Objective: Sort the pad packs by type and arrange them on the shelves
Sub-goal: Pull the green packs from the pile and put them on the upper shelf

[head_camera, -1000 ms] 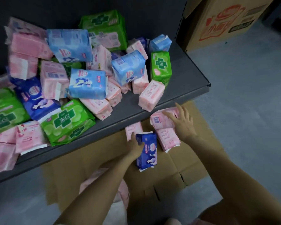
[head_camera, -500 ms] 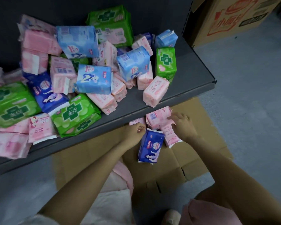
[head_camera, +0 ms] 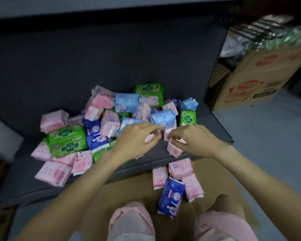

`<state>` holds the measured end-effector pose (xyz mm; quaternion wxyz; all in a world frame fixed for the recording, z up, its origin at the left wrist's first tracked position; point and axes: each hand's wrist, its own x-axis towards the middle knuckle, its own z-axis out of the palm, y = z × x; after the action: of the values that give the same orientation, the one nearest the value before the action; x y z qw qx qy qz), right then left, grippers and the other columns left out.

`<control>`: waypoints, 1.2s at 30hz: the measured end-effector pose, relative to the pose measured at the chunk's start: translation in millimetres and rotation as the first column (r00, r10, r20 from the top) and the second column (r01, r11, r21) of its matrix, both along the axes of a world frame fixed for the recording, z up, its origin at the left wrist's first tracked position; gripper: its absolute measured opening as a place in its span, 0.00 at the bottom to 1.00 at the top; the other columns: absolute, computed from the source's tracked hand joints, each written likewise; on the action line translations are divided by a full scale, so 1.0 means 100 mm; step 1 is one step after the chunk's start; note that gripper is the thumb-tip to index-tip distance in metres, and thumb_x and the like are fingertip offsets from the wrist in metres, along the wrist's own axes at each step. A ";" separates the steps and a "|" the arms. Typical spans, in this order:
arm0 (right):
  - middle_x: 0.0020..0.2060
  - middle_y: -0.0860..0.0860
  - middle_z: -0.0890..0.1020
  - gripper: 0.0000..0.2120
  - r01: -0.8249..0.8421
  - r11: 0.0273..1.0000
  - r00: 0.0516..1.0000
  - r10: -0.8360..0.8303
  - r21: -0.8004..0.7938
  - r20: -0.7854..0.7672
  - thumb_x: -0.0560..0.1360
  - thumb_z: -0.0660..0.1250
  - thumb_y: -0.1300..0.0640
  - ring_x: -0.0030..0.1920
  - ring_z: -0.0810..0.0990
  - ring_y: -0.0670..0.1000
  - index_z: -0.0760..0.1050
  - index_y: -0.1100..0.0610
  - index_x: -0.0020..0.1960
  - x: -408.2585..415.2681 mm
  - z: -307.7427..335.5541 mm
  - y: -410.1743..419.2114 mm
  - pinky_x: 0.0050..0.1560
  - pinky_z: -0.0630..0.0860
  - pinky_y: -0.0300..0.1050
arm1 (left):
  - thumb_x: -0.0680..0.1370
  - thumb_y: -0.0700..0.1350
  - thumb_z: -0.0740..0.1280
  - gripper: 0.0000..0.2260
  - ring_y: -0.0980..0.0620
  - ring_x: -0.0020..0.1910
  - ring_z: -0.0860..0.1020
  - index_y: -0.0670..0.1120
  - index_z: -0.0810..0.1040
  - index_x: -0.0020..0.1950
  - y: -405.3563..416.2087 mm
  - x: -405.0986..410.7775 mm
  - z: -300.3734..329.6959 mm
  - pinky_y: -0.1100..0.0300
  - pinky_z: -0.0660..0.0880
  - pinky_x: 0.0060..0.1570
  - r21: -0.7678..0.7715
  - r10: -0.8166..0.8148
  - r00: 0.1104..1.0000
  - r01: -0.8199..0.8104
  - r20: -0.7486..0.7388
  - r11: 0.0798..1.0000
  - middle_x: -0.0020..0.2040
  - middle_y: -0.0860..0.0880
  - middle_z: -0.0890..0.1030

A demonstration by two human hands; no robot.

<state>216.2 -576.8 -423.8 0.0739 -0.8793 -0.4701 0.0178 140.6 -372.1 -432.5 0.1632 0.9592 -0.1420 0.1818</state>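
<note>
Both hands up off the floor pile now, into the heap on the shelf (head_camera: 207, 122), mid-frame. Left hand (head_camera: 135, 138) and right hand (head_camera: 195, 138) each curl fingers on a small pink pack (head_camera: 174, 148) — exact grip blurred. Sorting's restarted; packs w/ dark blue pack (head_camera: 170, 195) wait on floor cardboard. Cardboard box (head_camera: 250, 80) upper right holds wrapped goods.
</note>
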 end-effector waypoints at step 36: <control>0.75 0.52 0.60 0.29 -0.382 0.860 0.704 0.033 0.338 0.709 0.77 0.63 0.49 0.73 0.59 0.57 0.58 0.47 0.75 0.64 3.60 2.96 0.70 0.59 0.52 | 0.65 0.65 0.63 0.42 0.38 0.71 0.62 0.48 0.61 0.75 2.77 0.35 3.65 0.46 0.63 0.68 -0.255 0.723 0.559 -0.691 0.406 0.676 0.75 0.39 0.60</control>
<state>280.2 -281.3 -64.1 0.1003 -0.7187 -0.5529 -0.4095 175.9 -95.2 -67.4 0.0680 0.8532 0.2253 0.4654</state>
